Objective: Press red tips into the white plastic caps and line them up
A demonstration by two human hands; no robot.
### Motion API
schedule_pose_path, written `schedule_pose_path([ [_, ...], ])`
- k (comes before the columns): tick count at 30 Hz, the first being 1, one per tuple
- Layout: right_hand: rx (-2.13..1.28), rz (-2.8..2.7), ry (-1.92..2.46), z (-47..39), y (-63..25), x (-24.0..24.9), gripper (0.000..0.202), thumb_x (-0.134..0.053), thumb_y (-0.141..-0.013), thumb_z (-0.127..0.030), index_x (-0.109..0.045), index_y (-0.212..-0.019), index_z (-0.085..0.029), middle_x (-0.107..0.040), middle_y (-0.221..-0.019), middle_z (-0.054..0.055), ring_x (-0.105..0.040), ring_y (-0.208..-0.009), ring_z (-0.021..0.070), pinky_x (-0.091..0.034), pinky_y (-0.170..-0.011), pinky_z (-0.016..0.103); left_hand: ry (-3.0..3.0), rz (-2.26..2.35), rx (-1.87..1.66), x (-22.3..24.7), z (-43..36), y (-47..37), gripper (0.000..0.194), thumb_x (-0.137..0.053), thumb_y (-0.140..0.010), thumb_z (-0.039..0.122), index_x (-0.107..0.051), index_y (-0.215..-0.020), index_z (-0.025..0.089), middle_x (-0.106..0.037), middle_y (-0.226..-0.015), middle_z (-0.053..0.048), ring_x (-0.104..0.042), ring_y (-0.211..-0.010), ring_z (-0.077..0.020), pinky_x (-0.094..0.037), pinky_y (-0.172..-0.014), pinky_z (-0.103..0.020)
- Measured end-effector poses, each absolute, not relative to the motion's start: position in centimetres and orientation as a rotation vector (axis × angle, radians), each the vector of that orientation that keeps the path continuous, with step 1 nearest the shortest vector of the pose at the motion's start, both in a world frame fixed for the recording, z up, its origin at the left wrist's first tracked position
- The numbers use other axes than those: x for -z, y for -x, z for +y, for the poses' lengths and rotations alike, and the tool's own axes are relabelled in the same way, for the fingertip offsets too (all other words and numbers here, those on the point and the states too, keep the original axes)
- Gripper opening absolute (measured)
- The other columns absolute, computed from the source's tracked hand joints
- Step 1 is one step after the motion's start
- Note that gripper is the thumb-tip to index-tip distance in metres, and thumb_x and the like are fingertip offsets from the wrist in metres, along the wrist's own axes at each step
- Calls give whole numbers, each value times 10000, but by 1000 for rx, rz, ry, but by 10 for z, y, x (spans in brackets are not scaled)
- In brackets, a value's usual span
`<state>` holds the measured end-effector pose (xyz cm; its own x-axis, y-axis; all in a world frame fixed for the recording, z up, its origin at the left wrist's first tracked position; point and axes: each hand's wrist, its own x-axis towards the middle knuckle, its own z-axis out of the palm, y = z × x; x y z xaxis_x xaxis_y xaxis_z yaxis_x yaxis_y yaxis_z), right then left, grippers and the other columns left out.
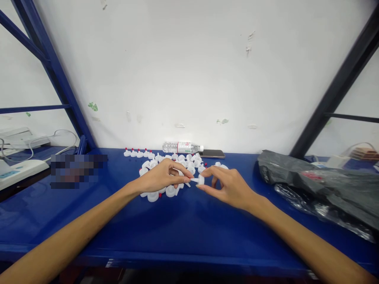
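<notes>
Between my two hands, above the blue table, a white plastic nozzle cap (201, 180) lies sideways with its thin spout pointing left. My right hand (232, 187) grips the wide round base between thumb and forefinger. My left hand (164, 175) is pinched at the spout's tip; whether a small red tip cap is between those fingers is hidden. Behind and below my left hand spreads a pile of loose white nozzle caps (153, 196), with a few small red tip caps (160, 195) among them. At the back left, several nozzle caps with red tips (139, 153) stand upright in a row.
A clear plastic bottle (182, 147) lies on its side by the wall, with a phone (212, 154) beside it. A grey plastic bag (319, 185) covers the table's right side. On the left are a white power strip (20, 171) and a blue rack post (59, 75).
</notes>
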<state>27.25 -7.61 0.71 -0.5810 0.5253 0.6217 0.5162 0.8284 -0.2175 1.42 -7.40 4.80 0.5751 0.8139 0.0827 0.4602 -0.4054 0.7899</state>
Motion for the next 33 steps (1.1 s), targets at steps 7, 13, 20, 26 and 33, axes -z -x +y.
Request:
schedule_pose_path([
  [7,-39,-2278,718,-77,-272,-6,266,-645,-944,-442,-621,-1034,-193,-742,-935,36,-649,-583,98,-467,-548,227,-2026,1002,-650,-45,-76,-19,356,-704,-846,487,-788,-1024,191,-705,-755,-45,-582,-594,-119,-448,-558,-235],
  [13,-40,-2247,692,-76,-273,-6,266,-653,-942,-440,-626,-1032,-192,-745,-995,52,-651,-578,99,-487,-546,234,-1939,1021,-729,-36,-74,-23,384,-718,-835,484,-778,-1051,173,-667,-627,-10,-553,-527,-104,-389,-500,-216],
  [20,-29,-2221,642,-75,-273,-5,248,-649,-946,-430,-629,-1028,-198,-735,-1073,79,-638,-566,96,-502,-538,238,-1895,1058,-678,-38,-77,-24,478,-670,-864,536,-747,-1145,157,-688,-582,-17,-379,-372,-51,-285,-394,-197],
  [26,-13,-2225,619,-74,-272,-4,227,-663,-941,-402,-619,-1034,-200,-730,-1088,70,-625,-556,82,-502,-533,227,-1887,1066,-689,-38,-77,-26,455,-705,-834,529,-760,-1075,147,-670,-558,-12,-369,-370,-46,-258,-383,-194],
  [33,-52,-2258,685,-78,-272,-9,273,-617,-960,-466,-628,-1095,-229,-730,-1109,61,-648,-581,97,-501,-554,233,-1924,1022,-770,-40,-80,-27,383,-720,-825,489,-775,-987,145,-666,-580,-22,-500,-458,-79,-322,-442,-202],
])
